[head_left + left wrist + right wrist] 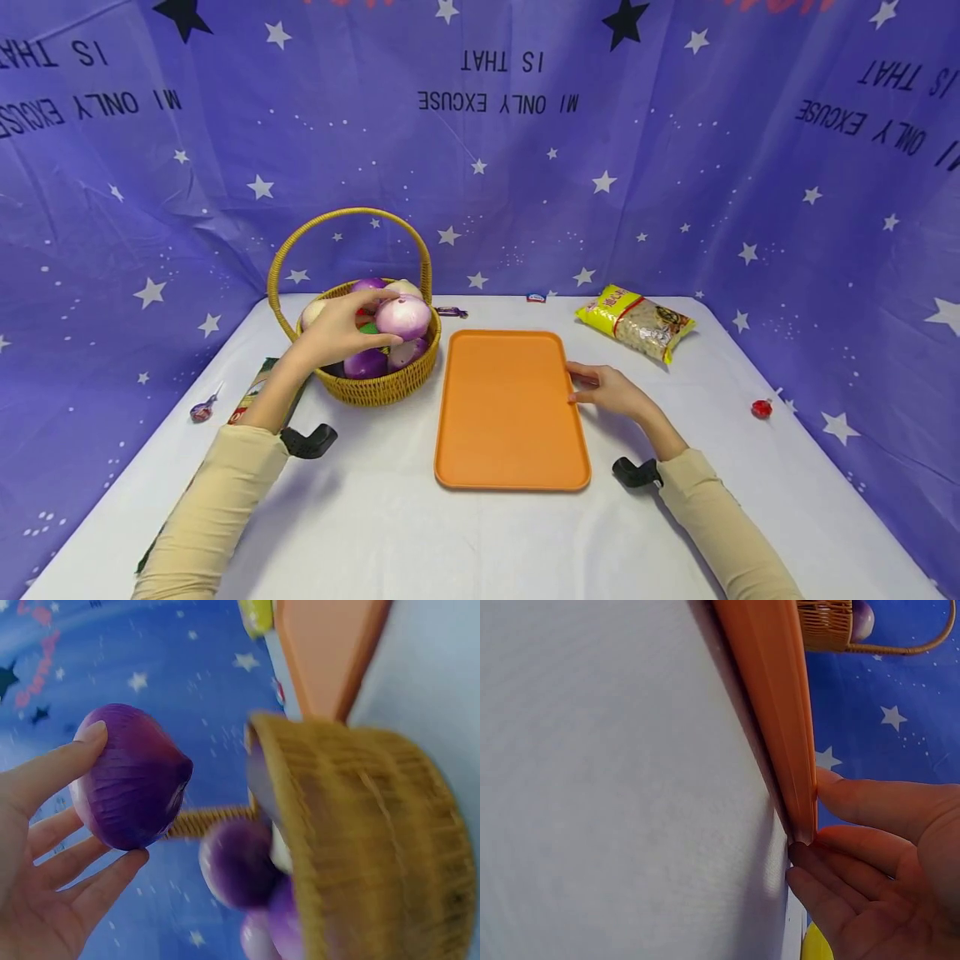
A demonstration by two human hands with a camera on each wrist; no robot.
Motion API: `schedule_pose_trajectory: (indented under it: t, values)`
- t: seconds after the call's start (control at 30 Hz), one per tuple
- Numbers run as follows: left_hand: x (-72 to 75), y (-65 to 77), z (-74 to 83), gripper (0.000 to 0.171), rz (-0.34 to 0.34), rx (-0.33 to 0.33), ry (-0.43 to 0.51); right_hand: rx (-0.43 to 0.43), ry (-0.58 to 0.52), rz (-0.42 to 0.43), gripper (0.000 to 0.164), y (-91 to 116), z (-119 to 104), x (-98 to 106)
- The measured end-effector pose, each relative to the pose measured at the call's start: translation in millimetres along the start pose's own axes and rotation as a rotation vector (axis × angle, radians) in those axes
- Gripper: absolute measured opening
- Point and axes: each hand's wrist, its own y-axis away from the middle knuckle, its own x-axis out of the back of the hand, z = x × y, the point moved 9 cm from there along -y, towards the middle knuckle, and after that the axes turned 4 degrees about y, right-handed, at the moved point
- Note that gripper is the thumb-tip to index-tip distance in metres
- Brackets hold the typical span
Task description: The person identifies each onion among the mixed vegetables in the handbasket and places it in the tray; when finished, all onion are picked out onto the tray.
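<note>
Over the wicker basket (382, 390), my left hand (337, 329) holds a purple onion (405, 318) between thumb and fingers. The left wrist view shows this onion (133, 780) lifted clear of the basket rim, its pointed end facing away from the palm. More purple onions (366, 364) and some pale round things fill the basket, partly covered by the hand. On the right edge of the orange tray (510, 408), my right hand (611, 392) grips the rim. From the right wrist, the thumb lies at the rim's top and the fingers (855, 840) curl at its outer side and underneath.
A yellow bag (633, 321) of grains or nuts lies at the back right. Wrapped lollipops (762, 408) sit at both sides, and small sweets (536, 297) lie at the back. A dark green packet (255, 387) is partly under the left arm. The basket's tall handle (348, 212) arches upward.
</note>
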Motion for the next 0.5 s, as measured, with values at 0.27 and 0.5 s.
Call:
schedule_pose_trajectory:
  t: [0.27, 0.5]
  values:
    - [-44.2, -34.7, 34.5, 0.062, -0.054, -0.119, 0.064, -0.011, -0.007, 0.022, 0.064, -8.0, 27.6, 1.2]
    - [-97.1, -67.6, 40.3, 0.061, -0.163, -0.142, 0.079, -0.001, -0.018, 0.013, 0.065, -6.8, 24.5, 0.2]
